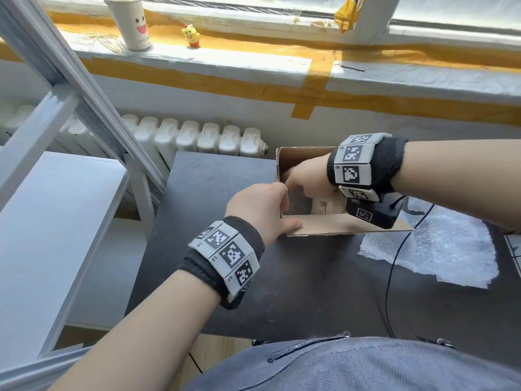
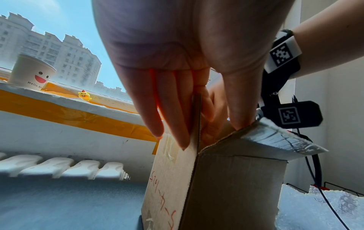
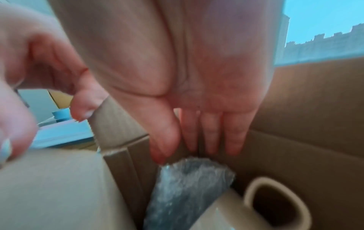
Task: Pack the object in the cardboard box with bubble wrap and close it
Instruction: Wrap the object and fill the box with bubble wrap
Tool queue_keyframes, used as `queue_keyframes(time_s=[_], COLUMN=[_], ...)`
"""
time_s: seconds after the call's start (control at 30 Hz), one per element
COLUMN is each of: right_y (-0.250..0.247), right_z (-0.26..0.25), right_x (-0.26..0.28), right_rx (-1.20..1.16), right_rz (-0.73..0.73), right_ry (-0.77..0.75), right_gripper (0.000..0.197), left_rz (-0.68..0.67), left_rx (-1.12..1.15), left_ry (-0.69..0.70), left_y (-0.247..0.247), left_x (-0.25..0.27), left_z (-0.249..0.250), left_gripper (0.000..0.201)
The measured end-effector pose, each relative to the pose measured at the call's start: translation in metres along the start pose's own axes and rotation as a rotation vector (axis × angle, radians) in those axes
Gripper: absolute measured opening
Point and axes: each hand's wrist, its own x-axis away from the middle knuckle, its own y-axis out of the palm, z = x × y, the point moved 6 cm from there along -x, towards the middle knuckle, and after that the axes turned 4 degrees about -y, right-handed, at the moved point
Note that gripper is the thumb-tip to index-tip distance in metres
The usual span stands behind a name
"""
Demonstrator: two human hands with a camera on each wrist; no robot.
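Note:
An open cardboard box (image 1: 324,225) stands on the black table (image 1: 225,193). My left hand (image 1: 265,207) grips the box's upright left end flap (image 2: 173,171), fingers (image 2: 171,124) down its outside and thumb on the near flap. My right hand (image 1: 307,176) reaches down inside the box with straight fingers (image 3: 210,132) whose tips touch a wad of bubble wrap (image 3: 187,186) against the left wall. A beige mug (image 3: 250,191) lies beside the wad, partly hidden under my right wrist in the head view (image 1: 324,206).
A loose bubble wrap sheet (image 1: 439,249) lies on the table right of the box, crossed by a black cable (image 1: 394,263). A white shelf frame (image 1: 56,193) stands at left, a radiator (image 1: 197,136) behind. A paper cup (image 1: 132,24) and yellow toy (image 1: 191,35) sit on the windowsill.

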Motion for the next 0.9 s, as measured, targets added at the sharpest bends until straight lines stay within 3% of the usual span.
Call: queue_keyframes(time_s=[0.1, 0.13, 0.17, 0.2, 0.23, 0.27, 0.3, 0.37, 0.47, 0.63, 0.7, 0.83, 0.9], right_y=[0.022, 0.025, 0.037, 0.040, 0.027, 0.013, 0.005, 0.010, 0.021, -0.008, -0.005, 0.026, 0.031], right_z=[-0.016, -0.028, -0.039, -0.035, -0.028, -0.012, 0.005, 0.010, 0.008, 0.015, 0.010, 0.003, 0.003], right_x=[-0.009, -0.013, -0.005, -0.010, -0.010, -0.014, -0.019, -0.015, -0.030, -0.012, -0.009, -0.018, -0.019], right_rx=[-0.056, 0.021, -0.017, 0.020, 0.130, 0.163, 0.009, 0.104, 0.272, -0.016, 0.002, 0.074, 0.043], right_rz=[-0.076, -0.104, -0.250, -0.227, -0.132, -0.044, 0.061, -0.090, -0.145, 0.239, 0.198, -0.081, -0.102], right_ry=[0.150, 0.212, 0.256, 0.297, 0.293, 0.283, 0.248, 0.205, 0.149, 0.106, 0.084, 0.081, 0.075], right_gripper=[0.020, 0.025, 0.041, 0.050, 0.050, 0.037, 0.023, 0.034, 0.038, 0.024, 0.029, 0.043, 0.042], left_rz=[-0.001, -0.004, -0.007, -0.010, -0.012, -0.013, -0.013, -0.008, -0.006, 0.003, 0.005, 0.009, 0.010], left_rx=[-0.005, -0.006, -0.008, -0.011, -0.011, -0.007, -0.003, -0.008, -0.020, -0.015, -0.017, -0.019, -0.023], left_ry=[0.002, 0.000, -0.001, -0.001, 0.000, -0.001, -0.002, 0.001, 0.003, 0.006, 0.007, 0.005, 0.006], left_y=[-0.001, -0.001, -0.001, -0.001, 0.000, 0.000, 0.000, 0.000, 0.000, 0.000, -0.001, -0.001, -0.001], left_x=[0.000, 0.000, 0.000, 0.000, 0.000, 0.001, 0.000, 0.000, 0.000, -0.002, -0.003, -0.004, -0.004], left_z=[0.001, 0.002, 0.002, 0.002, 0.002, 0.001, 0.001, 0.002, 0.002, 0.002, 0.002, 0.002, 0.002], left_gripper=[0.031, 0.031, 0.031, 0.031, 0.031, 0.031, 0.031, 0.031, 0.032, 0.031, 0.031, 0.030, 0.030])
